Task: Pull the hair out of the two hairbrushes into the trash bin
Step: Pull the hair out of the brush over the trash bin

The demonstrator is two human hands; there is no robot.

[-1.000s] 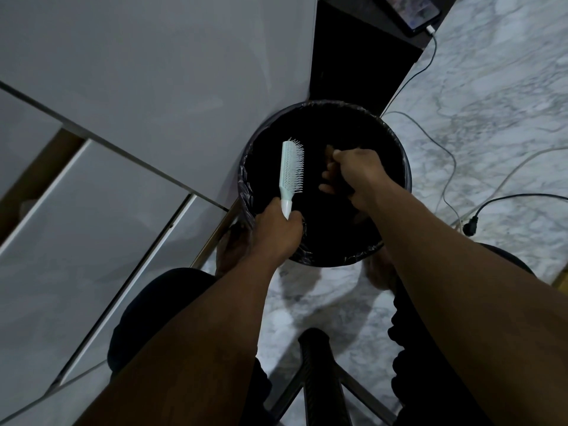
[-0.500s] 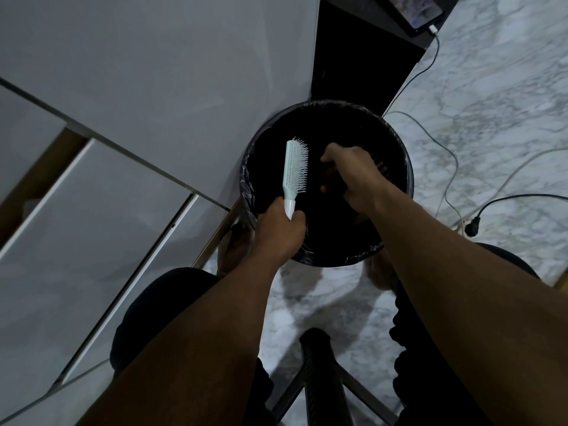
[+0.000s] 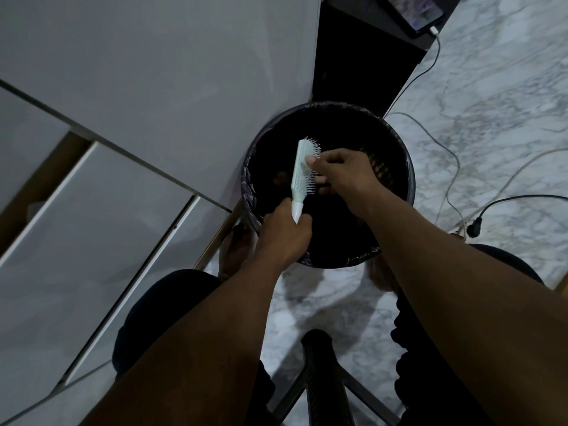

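While both forearms reach out from the seated person, the left hand is clenched round the white handle of the pale green hairbrush, holding it upright-ish over the mouth of the trash bin. The right hand is at the bristle side, thumb and fingertips pinched in among the bristles; whether any strands are caught in that pinch is too dark to tell.

Progress, as a judgement: mid-way through cleaning this brush. The bristles that show look mostly bare, so probably only leftovers remain on it. A second hairbrush is not in view, so its state is unknown: either done or still to do.

Containers: the bin is round, black, lined with a dark bag folded over the rim, sitting on the marble floor against the white cabinet. Its inside is near-black; a mesh wall shows on the right side, and a faint dark clump low on the left could be hair, not confirmable.

Farther out, a cable runs across the floor up to a phone on a dark stand.
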